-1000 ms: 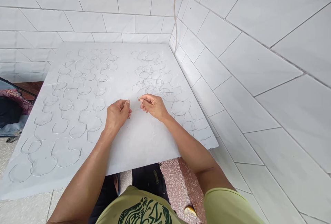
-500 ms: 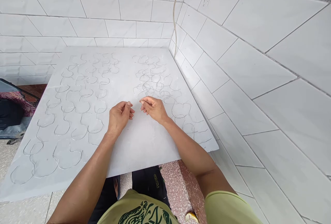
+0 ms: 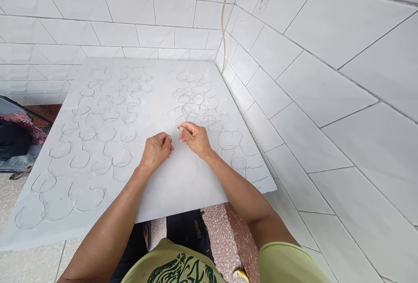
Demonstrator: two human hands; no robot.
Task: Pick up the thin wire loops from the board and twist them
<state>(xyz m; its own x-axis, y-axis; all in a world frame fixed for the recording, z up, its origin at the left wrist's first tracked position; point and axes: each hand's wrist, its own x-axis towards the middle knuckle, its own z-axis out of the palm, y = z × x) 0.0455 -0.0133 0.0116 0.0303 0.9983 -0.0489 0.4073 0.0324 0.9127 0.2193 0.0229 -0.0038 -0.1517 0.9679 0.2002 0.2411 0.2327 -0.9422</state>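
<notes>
A thin piece of wire (image 3: 177, 142) spans the short gap between my two hands, above the middle of the pale board. My left hand (image 3: 158, 149) is closed in a pinch on its left end. My right hand (image 3: 194, 137) pinches the other end between thumb and forefinger. Curved wire pieces (image 3: 87, 134) lie in rows on the left half of the board. More bent wires (image 3: 196, 104) overlap in a tangle just beyond my right hand. The ends of the held wire are hidden in my fingers.
The large pale board (image 3: 153, 204) reaches close to the tiled walls (image 3: 329, 52) at the back and right. A cable (image 3: 223, 26) hangs in the corner. At the left edge stands a dark bag (image 3: 13, 139). Straighter wires (image 3: 256, 167) lie near the board's right corner.
My left hand has shifted slightly right and turned, its fingers curling inward. The held wire shows more plainly between the hands. My right hand has barely moved.
</notes>
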